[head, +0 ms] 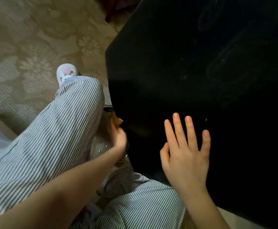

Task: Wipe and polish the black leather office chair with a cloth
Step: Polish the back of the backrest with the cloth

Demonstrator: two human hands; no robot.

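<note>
Looking down from head height at one broad black leather office chair panel (192,71), smooth and dull, filling the right of the view, with faint smeared streaks toward its upper right and a few pale specks. Beige patterned carpet (27,38) on the left. Two legs in blue-and-white striped trousers (52,138), bent close against the chair's edge. One white slipper with a pink mark (66,74) poking out beyond the knee.

Right hand (186,156) laid flat on the leather near its lower edge, fingers spread and straight, gripping nothing. Left hand (119,138) reaching down along the chair's left edge, fingers curled around one small orange-brown cloth (118,121), mostly hidden; only a scrap showing, touching or just beside the edge, cannot tell which.

Likely risks: cloth bunched so small that bare skin rubs the leather, leaving fresh fingerprints; flat right palm adding smudges to wiped areas; streaks at upper right missed in dim light; specks dragged across the surface, scratching it; chair shifting if pressed unevenly from one side
</note>
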